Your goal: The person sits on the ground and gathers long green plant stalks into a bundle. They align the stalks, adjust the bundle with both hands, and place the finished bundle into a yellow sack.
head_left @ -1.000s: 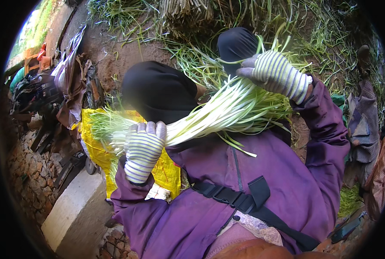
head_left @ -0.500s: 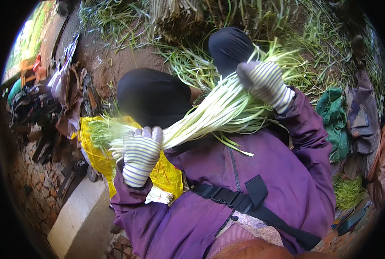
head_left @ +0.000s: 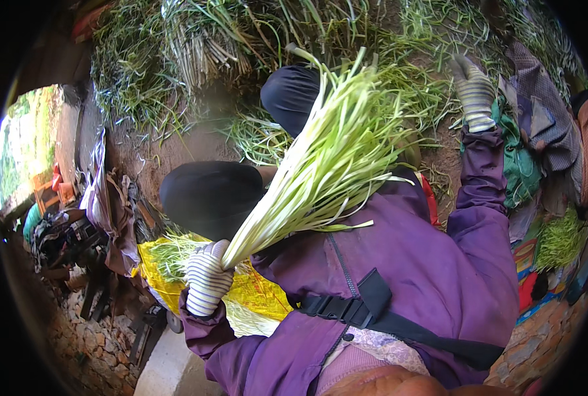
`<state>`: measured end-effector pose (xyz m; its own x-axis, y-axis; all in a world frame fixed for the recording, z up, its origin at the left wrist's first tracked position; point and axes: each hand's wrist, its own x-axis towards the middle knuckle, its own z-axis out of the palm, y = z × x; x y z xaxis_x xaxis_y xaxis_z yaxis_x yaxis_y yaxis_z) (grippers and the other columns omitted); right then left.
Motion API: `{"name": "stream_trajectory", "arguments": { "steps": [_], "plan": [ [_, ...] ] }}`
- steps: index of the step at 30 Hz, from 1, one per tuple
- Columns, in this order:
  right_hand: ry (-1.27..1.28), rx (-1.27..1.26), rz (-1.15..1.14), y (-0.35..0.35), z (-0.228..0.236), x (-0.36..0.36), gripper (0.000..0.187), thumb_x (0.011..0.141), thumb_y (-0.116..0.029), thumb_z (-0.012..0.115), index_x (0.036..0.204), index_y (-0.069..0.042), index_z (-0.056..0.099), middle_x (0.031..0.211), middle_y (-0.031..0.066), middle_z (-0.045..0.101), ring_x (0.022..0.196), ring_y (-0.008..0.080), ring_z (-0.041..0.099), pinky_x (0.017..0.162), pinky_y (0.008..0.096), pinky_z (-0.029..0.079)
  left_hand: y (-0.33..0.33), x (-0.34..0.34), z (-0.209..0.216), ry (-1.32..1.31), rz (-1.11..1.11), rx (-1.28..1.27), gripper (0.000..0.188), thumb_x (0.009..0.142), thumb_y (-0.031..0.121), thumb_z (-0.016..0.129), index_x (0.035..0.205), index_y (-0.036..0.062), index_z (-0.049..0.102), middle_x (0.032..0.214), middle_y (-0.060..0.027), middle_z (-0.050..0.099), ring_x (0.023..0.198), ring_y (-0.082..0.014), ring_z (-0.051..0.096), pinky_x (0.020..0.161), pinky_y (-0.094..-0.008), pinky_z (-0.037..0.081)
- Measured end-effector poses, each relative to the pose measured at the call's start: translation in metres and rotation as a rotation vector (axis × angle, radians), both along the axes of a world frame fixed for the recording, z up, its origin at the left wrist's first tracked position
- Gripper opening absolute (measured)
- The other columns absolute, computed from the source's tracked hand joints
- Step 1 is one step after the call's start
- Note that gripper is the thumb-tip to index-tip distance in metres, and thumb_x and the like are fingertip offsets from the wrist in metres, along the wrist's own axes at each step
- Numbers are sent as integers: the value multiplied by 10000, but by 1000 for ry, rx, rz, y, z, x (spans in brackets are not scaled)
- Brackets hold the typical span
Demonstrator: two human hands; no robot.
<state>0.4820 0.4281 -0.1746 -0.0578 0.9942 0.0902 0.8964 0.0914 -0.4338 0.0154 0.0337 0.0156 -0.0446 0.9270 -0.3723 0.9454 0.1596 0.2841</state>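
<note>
My left hand (head_left: 208,277), in a striped knit glove, is wrapped round the white lower ends of a thick bunch of chive-like greens (head_left: 320,158). The long, flat pale green leaves fan out up and to the right, across my lap. Raised at the right, clear of the bunch, is my right hand (head_left: 473,96) in a matching glove with greyish fingertips. Its fingers are stretched out, and nothing shows in them. Under my left hand lies a yellow sack (head_left: 258,290) with more cut greens (head_left: 175,254) at its edge.
Loose leaves and a tied bundle of stalks (head_left: 211,59) cover the ground ahead of my dark-trousered knees (head_left: 208,198). At the right lie a green sack (head_left: 518,165), grey cloth (head_left: 548,119) and a small heap of greens (head_left: 561,241). A concrete block (head_left: 168,369) stands lower left.
My right hand has let go of the leafy part of the bunch and moved right, away from it. The leaves now spread wider and point more steeply upward, while my left hand keeps its grip.
</note>
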Motion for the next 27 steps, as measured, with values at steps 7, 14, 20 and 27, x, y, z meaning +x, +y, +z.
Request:
{"name": "stream_trajectory", "arguments": {
  "steps": [7, 14, 20, 27],
  "plan": [
    [130, -238, 169, -44, -7, -17, 382, 916, -380, 665, 1193, -116, 670, 1101, 132, 703, 972, 259, 689, 849, 369, 535, -15, -3, -1, -439, 496, -236, 227, 779, 23, 677, 1004, 49, 680, 814, -125, 670, 726, -247, 649, 687, -338, 515],
    [1012, -656, 277, -101, 22, -48, 264, 931, -134, 689, 1180, -48, 681, 1034, 6, 686, 914, 71, 614, 811, 243, 517, -16, -11, 4, -646, 672, -383, 351, 765, -67, 666, 1104, 26, 660, 897, 23, 682, 798, -76, 598, 720, -241, 506],
    [949, -332, 557, -106, 32, -76, 230, 904, -81, 694, 1129, -32, 694, 1041, 97, 699, 935, 160, 670, 813, 282, 544, -15, -13, 5, -616, 685, -435, 355, 766, -27, 710, 1114, 28, 663, 946, -5, 703, 848, -87, 622, 767, -259, 509],
    [271, -213, 801, -106, 21, -121, 364, 832, -116, 683, 1193, -98, 640, 1086, 120, 661, 973, 329, 655, 802, 381, 552, -20, -9, -1, -702, 718, -402, 372, 748, -30, 744, 1109, 21, 671, 970, -13, 708, 870, -98, 630, 814, -274, 509]
  ]
}}
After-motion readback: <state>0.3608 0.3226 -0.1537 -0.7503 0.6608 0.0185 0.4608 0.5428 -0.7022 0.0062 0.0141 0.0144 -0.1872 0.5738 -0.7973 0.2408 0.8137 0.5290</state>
